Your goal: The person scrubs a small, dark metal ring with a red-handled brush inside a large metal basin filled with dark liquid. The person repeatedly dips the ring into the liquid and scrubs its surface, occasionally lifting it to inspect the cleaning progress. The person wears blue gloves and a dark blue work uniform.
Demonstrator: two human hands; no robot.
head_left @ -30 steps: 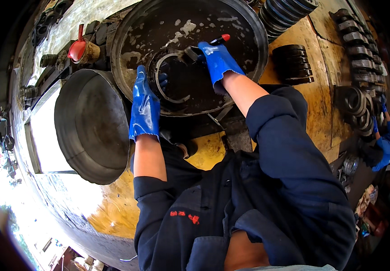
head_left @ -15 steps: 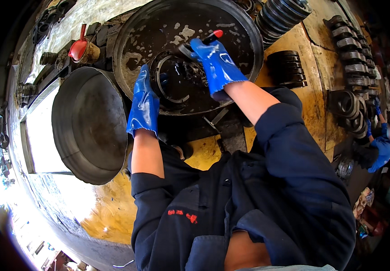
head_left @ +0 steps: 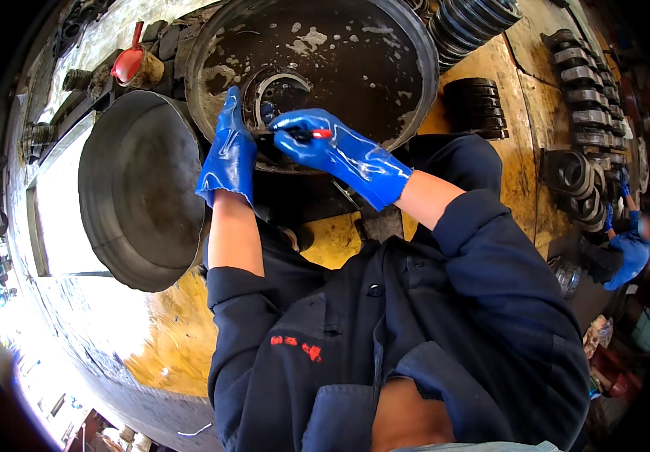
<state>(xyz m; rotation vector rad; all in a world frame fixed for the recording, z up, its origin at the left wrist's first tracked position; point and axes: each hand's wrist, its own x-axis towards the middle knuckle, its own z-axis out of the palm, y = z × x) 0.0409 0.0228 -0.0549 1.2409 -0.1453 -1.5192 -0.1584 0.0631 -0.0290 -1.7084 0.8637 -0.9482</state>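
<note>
Both my hands wear long, wet blue gloves. My left hand [head_left: 230, 147] grips the left side of a dark round metal ring [head_left: 283, 77], which is tilted at the near edge of a wide round pan [head_left: 428, 90] of dark liquid. Some blue glove shows through the ring's opening. My right hand [head_left: 325, 147] is closed around a black brush-like tool with a red end [head_left: 321, 134]. It is at the ring's near side, where the glove hides the tool's working end and part of the ring.
An upright metal tub [head_left: 144, 196] stands left of the pan. Beyond it, a red ladle [head_left: 127, 64] rests on a small pot. Stacked dark rings [head_left: 475, 109] sit on the right, with a row of metal parts [head_left: 585, 94] farther off. Another person [head_left: 630, 252] works at far right.
My right hand has moved from over the pan toward me and left, to the ring's near side, with the tool turned. My left hand still holds the ring.
</note>
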